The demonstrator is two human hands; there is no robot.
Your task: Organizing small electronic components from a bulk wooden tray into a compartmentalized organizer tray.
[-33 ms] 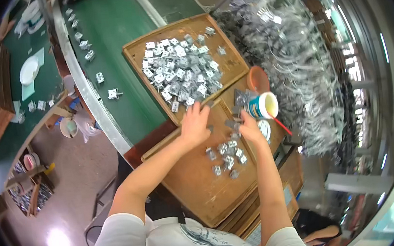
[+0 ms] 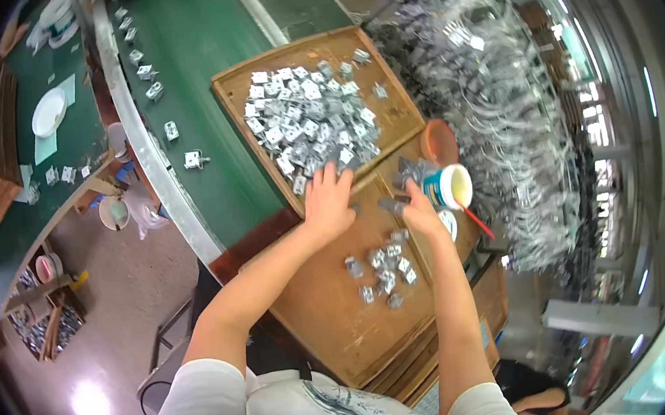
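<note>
My left hand (image 2: 329,202) lies over the near edge of a wooden tray (image 2: 230,97). Its fingers stretch onto a heap of small silvery metal parts (image 2: 295,118), the thumb held apart. Grey coverings show on some fingertips. To the right, my right hand (image 2: 424,214) has its thumb spread from the index finger, close to dark grey pieces (image 2: 411,168) beside a white and teal tub (image 2: 453,187). No held part is visible in it. Between my forearms, several more metal parts (image 2: 388,270) lie loose on a nearer wooden board (image 2: 336,320).
A green conveyor belt (image 2: 216,139) runs on the left, with a row of metal parts along its edge. A red stick (image 2: 475,218) leans out of the tub, near an orange-brown round dish (image 2: 440,143). Dense bundles of hanging metal parts (image 2: 494,126) line the right.
My left fingers have reached slightly farther onto the heap. My right hand stays nearly in place near the tub. The whole view has shifted a little.
</note>
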